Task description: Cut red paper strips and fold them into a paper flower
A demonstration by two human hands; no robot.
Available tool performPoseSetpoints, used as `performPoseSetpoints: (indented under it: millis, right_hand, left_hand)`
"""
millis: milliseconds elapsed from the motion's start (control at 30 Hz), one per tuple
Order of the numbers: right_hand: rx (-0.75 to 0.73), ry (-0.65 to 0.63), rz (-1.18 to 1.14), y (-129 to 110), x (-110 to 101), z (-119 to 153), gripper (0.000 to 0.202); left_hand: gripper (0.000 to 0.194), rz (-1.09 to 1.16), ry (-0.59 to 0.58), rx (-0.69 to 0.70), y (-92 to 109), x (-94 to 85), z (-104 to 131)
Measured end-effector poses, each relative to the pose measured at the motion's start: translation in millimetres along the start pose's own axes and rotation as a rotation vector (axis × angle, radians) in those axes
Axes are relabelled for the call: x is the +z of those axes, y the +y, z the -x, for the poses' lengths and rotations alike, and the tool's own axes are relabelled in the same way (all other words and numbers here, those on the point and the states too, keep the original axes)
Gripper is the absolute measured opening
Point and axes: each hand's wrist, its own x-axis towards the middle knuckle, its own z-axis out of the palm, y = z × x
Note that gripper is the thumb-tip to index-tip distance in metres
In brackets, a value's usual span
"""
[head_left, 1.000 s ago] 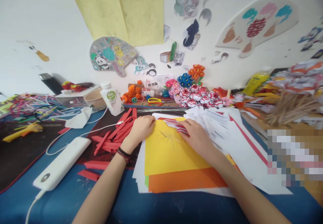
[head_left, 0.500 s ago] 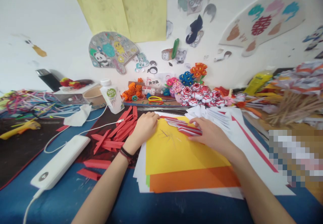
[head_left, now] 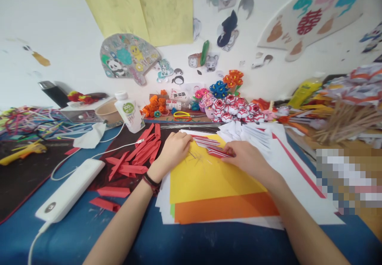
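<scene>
Folded red-and-white paper strips (head_left: 205, 141), layered like pleats, lie over a yellow sheet (head_left: 203, 181) between my hands. My left hand (head_left: 176, 149) is closed at their upper left end, its fingertips partly hidden. My right hand (head_left: 249, 155) pinches their right end between thumb and curled fingers. Pencil-like marks show on the yellow sheet below the strips. An orange sheet (head_left: 223, 209) and white sheets stick out beneath it. To the left of my left hand lies a loose pile of folded red paper pieces (head_left: 146, 149).
A white power strip (head_left: 71, 189) with cables lies at left, near a white bottle (head_left: 129, 112) and a yellow glue gun (head_left: 26, 152). Paper flowers (head_left: 235, 110) and yellow-handled scissors (head_left: 182, 115) line the back. White folded papers (head_left: 253, 135) lie beyond my right hand.
My right hand's fingers have gone from spread along the strips to curled in at their right end. My left hand stays at the left end. The view has shifted slightly.
</scene>
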Motion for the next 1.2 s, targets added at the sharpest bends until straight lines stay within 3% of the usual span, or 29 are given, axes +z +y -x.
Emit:
performPoseSetpoints:
  millis: [267, 400, 500, 633, 867, 1033, 1200]
  right_hand:
    - [-0.029, 0.002, -0.173, 2, -1, -2, 0.017]
    - [-0.063, -0.051, -0.395, 0, -8, 0, 0.023]
    - [-0.077, -0.125, -0.539, -5, -15, 2, 0.026]
    - [-0.128, -0.265, -0.709, -10, -20, 5, 0.033]
    - [-0.235, -0.383, -0.87, -9, -14, 3, 0.037]
    - [-0.255, -0.361, -0.881, -11, -12, 4, 0.036]
    - [-0.268, -0.177, -0.705, -20, -7, 5, 0.032]
  left_hand:
    - [0.019, 0.114, 0.023, 0.006, 7, -6.4, -1]
    - [0.013, 0.47, 0.028, -0.01, 13, -15.5, -3]
    - [0.018, 0.787, -0.06, -0.02, 17, -20.1, -4]
    - [0.04, 1.055, -0.13, -0.105, 27, -17.3, -3]
    - [0.035, 1.476, -0.147, -0.178, 51, -11.3, -3]
    - [0.032, 1.501, -0.037, -0.218, 61, -11.7, -3]
    - [0.022, 1.3, 0.119, -0.258, 66, -8.0, -1]
